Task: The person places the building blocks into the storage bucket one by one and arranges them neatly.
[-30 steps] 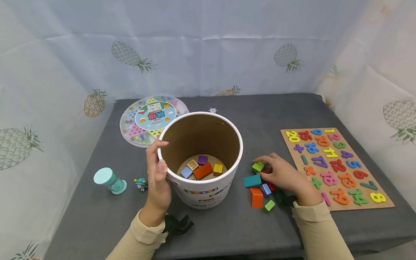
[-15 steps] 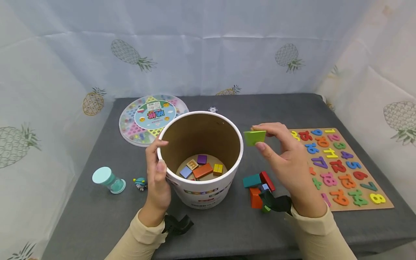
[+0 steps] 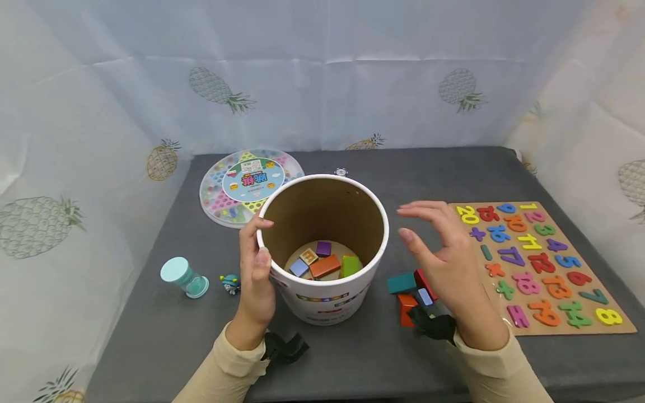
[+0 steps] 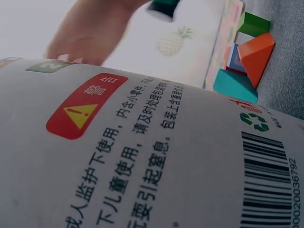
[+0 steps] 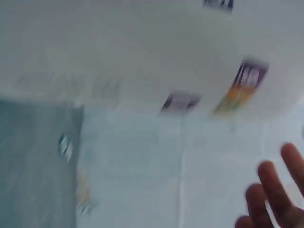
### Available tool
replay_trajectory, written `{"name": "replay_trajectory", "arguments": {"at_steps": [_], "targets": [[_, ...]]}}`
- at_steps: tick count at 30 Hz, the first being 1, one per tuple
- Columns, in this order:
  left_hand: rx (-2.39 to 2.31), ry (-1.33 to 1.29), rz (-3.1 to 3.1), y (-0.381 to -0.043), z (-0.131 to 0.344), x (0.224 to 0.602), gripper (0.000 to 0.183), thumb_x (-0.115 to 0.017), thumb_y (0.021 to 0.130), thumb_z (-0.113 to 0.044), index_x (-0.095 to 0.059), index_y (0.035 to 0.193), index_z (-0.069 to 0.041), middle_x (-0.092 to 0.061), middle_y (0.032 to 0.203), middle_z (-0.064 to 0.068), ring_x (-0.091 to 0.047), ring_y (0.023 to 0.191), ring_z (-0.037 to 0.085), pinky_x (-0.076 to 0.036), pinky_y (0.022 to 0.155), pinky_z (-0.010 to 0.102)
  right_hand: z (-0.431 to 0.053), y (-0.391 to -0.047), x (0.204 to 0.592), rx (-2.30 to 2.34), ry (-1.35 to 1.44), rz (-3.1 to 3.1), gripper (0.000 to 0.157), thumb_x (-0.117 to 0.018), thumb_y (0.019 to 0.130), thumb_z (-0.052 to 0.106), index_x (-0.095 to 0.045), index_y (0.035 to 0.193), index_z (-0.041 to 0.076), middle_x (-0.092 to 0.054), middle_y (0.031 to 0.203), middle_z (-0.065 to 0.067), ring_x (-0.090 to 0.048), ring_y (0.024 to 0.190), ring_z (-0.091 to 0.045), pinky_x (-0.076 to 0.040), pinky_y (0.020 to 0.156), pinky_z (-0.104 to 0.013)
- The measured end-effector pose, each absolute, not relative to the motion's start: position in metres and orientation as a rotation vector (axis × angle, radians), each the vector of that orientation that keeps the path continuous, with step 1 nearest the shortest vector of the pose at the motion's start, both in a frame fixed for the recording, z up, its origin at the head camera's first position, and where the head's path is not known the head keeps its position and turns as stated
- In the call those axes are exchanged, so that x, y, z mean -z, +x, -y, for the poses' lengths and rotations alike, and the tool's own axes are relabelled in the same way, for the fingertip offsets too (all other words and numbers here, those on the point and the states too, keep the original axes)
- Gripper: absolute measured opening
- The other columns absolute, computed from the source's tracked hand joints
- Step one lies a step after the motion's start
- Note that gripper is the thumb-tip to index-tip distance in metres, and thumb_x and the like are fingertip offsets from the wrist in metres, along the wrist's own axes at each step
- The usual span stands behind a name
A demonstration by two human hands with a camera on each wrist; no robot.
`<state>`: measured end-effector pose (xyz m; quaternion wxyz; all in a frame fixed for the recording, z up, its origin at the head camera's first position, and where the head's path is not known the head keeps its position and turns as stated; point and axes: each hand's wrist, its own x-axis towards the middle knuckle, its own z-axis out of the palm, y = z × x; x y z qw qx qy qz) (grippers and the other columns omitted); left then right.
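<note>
The left hand grips the left side of the bucket, fingers and thumb about its rim, while the right hand hangs just off the right of the rim, thumb and fingers spread well apart and holding nothing. A pineapple-printed cloth backs the grey tabletop, and the bucket stands upright around the middle of it. To the right lies a number board; at far left, a round game box; nearer on the left, a teal hourglass. The work looks partly done: lying on the bucket's floor are a long red-orange block, a lime green block, a purple block, a pale blue block and a letter block. The near wall hides part of that floor, so there may be more inside. What seems left is the cluster on the tabletop to the right of the bucket: a teal block, an orange block, a red block, a small blue block and, in the left wrist view, a green block. Smallest are a toy figure right of the hourglass and a chip beyond the bucket.
</note>
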<state>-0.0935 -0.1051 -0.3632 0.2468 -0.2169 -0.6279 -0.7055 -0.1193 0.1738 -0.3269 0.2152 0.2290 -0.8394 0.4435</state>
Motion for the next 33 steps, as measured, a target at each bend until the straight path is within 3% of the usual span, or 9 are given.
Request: {"name": "replay_trajectory", "arguments": {"at_steps": [6, 9, 13, 20, 26, 33], "targets": [[1.873, -0.539, 1.758, -0.091, 0.105, 0.366, 0.05, -0.039, 0.095, -0.039, -0.035, 0.126, 0.001, -0.03, 0.14, 0.022, -0.021, 0.135, 0.034, -0.025, 0.103, 0.054, -0.228, -0.121, 0.378, -1.011, 0.484, 2.891, 0.04, -0.07, 0.087, 0.027, -0.061, 0.125, 0.018, -0.055, 0.116, -0.003, -0.052, 0.095, -0.018, -0.045, 0.073, -0.033], [1.853, -0.528, 1.774, -0.091, 0.106, 0.366, 0.051, -0.038, 0.096, -0.04, -0.035, 0.126, 0.001, -0.031, 0.139, 0.023, -0.019, 0.136, 0.033, -0.023, 0.103, 0.057, -0.239, -0.121, 0.401, -0.962, 0.512, 3.094, 0.046, -0.068, 0.087, 0.036, -0.059, 0.128, 0.018, -0.055, 0.118, -0.005, -0.056, 0.095, -0.021, -0.05, 0.073, -0.039], [1.837, -0.528, 1.79, -0.092, 0.106, 0.364, 0.052, -0.038, 0.095, -0.042, -0.035, 0.126, 0.001, -0.031, 0.139, 0.022, -0.018, 0.136, 0.032, -0.022, 0.102, 0.06, -0.242, -0.124, 0.415, -0.985, 0.514, 3.157, 0.038, -0.066, 0.089, 0.036, -0.062, 0.122, 0.019, -0.061, 0.108, 0.0, -0.059, 0.088, -0.015, -0.051, 0.074, -0.038], [1.814, -0.564, 1.804, -0.094, 0.105, 0.364, 0.054, -0.037, 0.096, -0.041, -0.032, 0.126, 0.003, -0.031, 0.14, 0.022, -0.025, 0.131, 0.038, -0.031, 0.097, 0.056, -0.235, -0.127, 0.423, -0.86, 0.679, 3.133, 0.038, -0.071, 0.084, 0.038, -0.064, 0.117, 0.019, -0.062, 0.106, 0.006, -0.057, 0.091, -0.015, -0.05, 0.082, -0.043], [1.813, -0.556, 1.793, -0.096, 0.104, 0.365, 0.056, -0.038, 0.096, -0.044, -0.033, 0.124, 0.004, -0.031, 0.138, 0.024, -0.025, 0.131, 0.038, -0.03, 0.098, 0.055, -0.232, -0.13, 0.399, -0.886, 0.481, 2.994, 0.035, -0.076, 0.079, 0.038, -0.066, 0.104, 0.016, -0.065, 0.095, 0.002, -0.058, 0.084, -0.019, -0.049, 0.075, -0.042], [1.845, -0.554, 1.761, -0.096, 0.104, 0.365, 0.056, -0.038, 0.095, -0.045, -0.034, 0.125, 0.002, -0.03, 0.138, 0.025, -0.025, 0.13, 0.039, -0.03, 0.097, 0.054, -0.204, -0.128, 0.334, -1.245, 0.266, 2.439, 0.038, -0.073, 0.084, 0.014, -0.06, 0.119, 0.008, -0.06, 0.099, -0.004, -0.051, 0.084, -0.016, -0.042, 0.073, -0.02]]}}
